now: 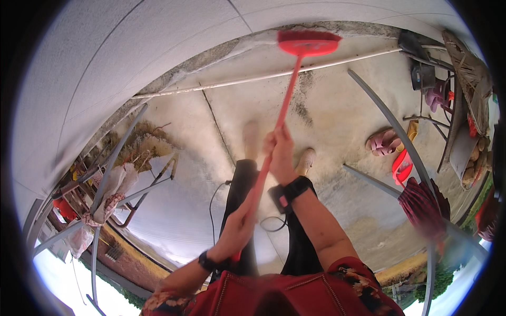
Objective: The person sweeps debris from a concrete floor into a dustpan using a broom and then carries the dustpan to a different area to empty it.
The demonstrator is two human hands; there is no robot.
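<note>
A red broom (309, 44) reaches away from me, its dark red bristles up against the foot of the wall, beyond a pale pipe (245, 80) that lies along the floor. My right hand (281, 154) is wrapped round the middle of its red handle, slightly blurred. Lower down, nearer my body, my left hand (241, 225) grips the same handle. Dark specks of dirt (302, 104) mark the concrete floor just right of the handle. Both my feet stand on the floor below the pipe.
Metal frame legs (389, 106) stand on both sides. To the right are pink sandals (383, 141), a red dustpan-like object (402, 167), a hanging striped cloth (422, 205) and a cluttered rack. Plastic bags (118, 183) hang at left. A cable (212, 207) runs near my legs.
</note>
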